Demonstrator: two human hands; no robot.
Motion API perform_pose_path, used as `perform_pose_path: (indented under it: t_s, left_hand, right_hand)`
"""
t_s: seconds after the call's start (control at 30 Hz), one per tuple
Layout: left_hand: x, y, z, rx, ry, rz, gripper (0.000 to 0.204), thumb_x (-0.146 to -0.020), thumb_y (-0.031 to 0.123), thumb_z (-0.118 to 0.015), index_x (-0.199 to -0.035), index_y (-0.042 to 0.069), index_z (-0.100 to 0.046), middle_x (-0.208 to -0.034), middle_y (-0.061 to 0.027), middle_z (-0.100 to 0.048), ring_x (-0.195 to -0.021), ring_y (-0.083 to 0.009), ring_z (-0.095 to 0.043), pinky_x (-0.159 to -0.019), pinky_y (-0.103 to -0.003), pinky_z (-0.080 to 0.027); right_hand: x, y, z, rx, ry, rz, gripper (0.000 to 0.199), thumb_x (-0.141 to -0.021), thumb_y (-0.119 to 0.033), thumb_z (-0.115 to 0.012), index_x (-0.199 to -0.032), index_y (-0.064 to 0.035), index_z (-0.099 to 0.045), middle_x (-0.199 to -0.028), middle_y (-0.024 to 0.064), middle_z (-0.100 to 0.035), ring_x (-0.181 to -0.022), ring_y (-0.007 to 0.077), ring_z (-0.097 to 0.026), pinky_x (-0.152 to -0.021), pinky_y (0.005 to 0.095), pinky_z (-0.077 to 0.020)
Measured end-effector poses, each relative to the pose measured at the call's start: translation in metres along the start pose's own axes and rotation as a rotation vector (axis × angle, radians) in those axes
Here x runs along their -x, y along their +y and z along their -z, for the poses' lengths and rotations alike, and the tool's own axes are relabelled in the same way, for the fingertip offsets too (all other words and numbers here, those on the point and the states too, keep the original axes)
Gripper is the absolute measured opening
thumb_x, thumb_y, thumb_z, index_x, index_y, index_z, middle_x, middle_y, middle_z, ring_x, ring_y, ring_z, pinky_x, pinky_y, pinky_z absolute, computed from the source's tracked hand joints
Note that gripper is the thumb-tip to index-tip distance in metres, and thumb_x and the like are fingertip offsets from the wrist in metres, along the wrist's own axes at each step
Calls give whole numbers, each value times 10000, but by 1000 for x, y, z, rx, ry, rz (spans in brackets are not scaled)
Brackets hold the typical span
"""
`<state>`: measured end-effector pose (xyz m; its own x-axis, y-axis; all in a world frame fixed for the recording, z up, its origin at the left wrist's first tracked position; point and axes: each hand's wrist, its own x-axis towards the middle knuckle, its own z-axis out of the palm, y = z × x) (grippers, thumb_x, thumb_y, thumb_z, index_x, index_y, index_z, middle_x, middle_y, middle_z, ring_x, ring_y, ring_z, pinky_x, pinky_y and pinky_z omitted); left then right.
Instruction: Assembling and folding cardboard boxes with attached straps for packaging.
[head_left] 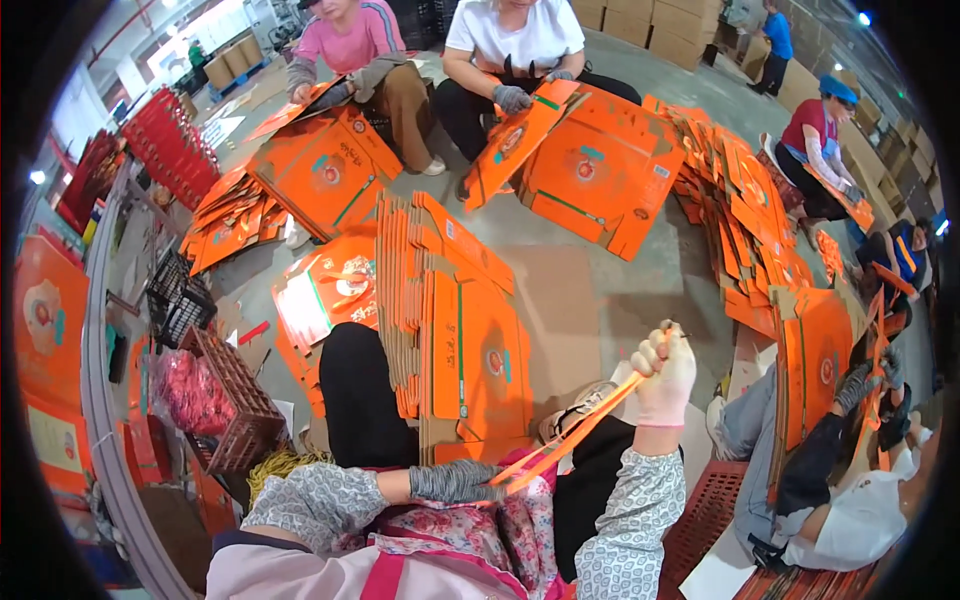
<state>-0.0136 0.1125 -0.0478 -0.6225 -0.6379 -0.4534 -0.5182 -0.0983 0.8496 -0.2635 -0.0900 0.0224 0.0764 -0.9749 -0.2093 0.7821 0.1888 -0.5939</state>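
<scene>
My right hand (665,375), in a pale glove, is raised and closed around the upper end of a narrow orange cardboard strip (575,432). Low against my lap, my left hand (455,484) wears a grey knit glove and grips the strip's other end; its fingertips are partly hidden. The strip slants up to the right between the two. Just ahead, a stack of flat orange printed cartons (485,350) stands on edge between my knees, its brown board edges showing at the left. A small dark tip shows above my right fingers, too small to name.
Ahead sit two people with orange cartons (600,165). Carton piles lie at right (750,220) and left (225,215). A brown crate (235,400) and black crate (180,295) stand left, near a metal rail (95,350). Brown cardboard (550,315) lies on the floor. Another person works at right.
</scene>
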Motion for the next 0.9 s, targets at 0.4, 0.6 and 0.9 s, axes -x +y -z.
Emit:
perform_pose_path:
  t_s: [0.4, 0.6, 0.9]
  left_hand:
    - [-75, -78, 249, -1090, 868, 282, 473, -831, 353, -553, -1197, 55, -520, -1186, -171, -533, -1114, -327, -501, -878, -460, -441]
    - [-92, -68, 262, -1371, 748, 701, 257, -833, 280, -500, -948, 124, -669, -1036, -105, -612, -949, -262, -564, -688, -379, -473]
    - [-105, -99, 245, -332, 1087, 224, 560, -790, 243, -660, -1204, -51, -424, -1173, -235, -535, -1026, -338, -562, -845, -387, -461]
  right_hand:
    - [-6, 10, -1, 320, 75, 84, 211, -886, -69, -485, -1082, -14, -543, -844, 54, -576, -438, 32, -330, -382, 195, -237]
    - [-10, 11, -10, 409, 138, 33, 154, -887, -170, -557, -957, -37, -591, -655, -27, -493, -407, 12, -297, -360, 189, -202]
    - [-6, 8, -14, 437, 63, 78, 126, -873, -80, -545, -983, -22, -567, -714, 33, -568, -425, 11, -322, -369, 177, -223]
